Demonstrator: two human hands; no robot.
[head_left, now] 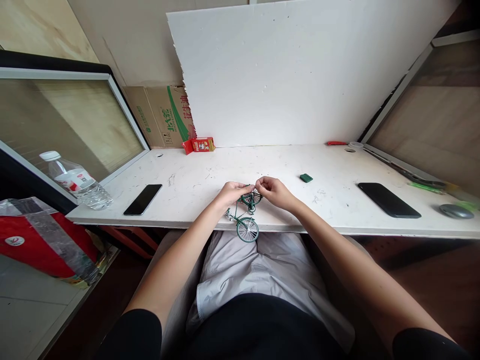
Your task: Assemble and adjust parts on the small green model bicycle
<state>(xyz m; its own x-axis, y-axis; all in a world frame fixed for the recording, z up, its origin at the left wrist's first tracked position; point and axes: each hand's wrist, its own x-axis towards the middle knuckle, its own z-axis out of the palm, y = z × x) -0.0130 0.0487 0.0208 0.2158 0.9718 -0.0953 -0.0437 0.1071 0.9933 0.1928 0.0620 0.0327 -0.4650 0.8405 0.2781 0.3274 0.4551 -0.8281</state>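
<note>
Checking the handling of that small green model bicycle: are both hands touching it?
Touching. The head view shows the left hand and right hand pinching the small green model bicycle at its upper wheel, fingertips on it.

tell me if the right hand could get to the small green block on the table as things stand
Probably yes: the green block lies on bare table just beyond the right hand, nothing between, though that hand pinches the toy bicycle.

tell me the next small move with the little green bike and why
Probably slide the small green metal model bicycle further onto the white table: both the left hand and right hand pinch at its upper wheel, while its lower wheel hangs past the table edge.
</note>
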